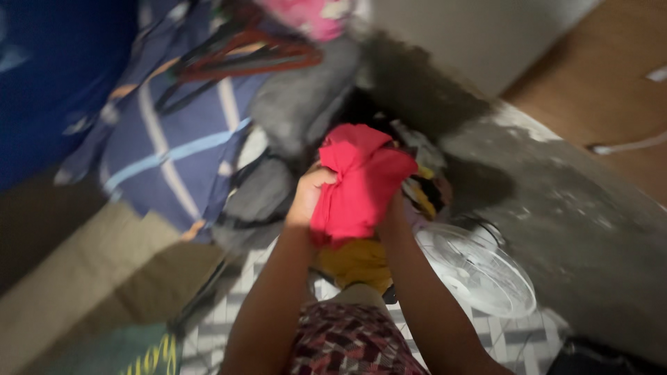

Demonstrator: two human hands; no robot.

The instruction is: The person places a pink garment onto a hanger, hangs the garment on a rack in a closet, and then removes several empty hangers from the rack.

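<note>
- Left hand (310, 194) and right hand (393, 210) both grip a bunched red cloth (358, 182).
- Yellow garment (358, 262) just below them; white fan (479, 269) right.

No packages, labels, signs or screens are in view.

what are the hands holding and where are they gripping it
Both hands hold a bunched red cloth. The left hand grips its left edge; the right hand is mostly hidden behind its lower right side, so that exact grip cannot be told.
</note>
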